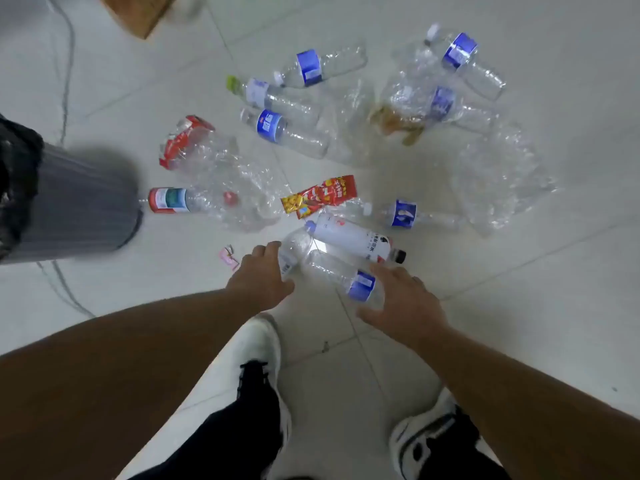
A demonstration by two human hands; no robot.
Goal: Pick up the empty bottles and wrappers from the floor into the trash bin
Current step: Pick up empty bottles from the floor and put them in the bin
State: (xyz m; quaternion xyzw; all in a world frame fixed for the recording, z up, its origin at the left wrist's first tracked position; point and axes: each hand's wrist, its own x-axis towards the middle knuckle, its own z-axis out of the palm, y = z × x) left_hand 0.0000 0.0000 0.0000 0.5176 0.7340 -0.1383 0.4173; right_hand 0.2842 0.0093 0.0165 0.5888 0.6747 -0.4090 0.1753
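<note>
My left hand [259, 277] curls around the end of a clear bottle [298, 245] that lies on the floor in front of my feet. My right hand [403, 301] hovers with fingers spread over the cap end of a clear bottle with a blue label [346, 275], touching it or just above it. A white bottle with a black cap [353, 239] lies right behind these two. A red and yellow snack wrapper [318, 195] lies beyond it. The grey trash bin [79, 202] with a black bag stands at the left.
Several more clear bottles with blue labels [291, 131] and crumpled clear plastic [498, 178] are scattered further out on the white tile floor. A red-labelled bottle [173, 200] lies beside the bin. A small pink scrap [228, 256] sits left of my left hand. My white shoes [258, 344] are below.
</note>
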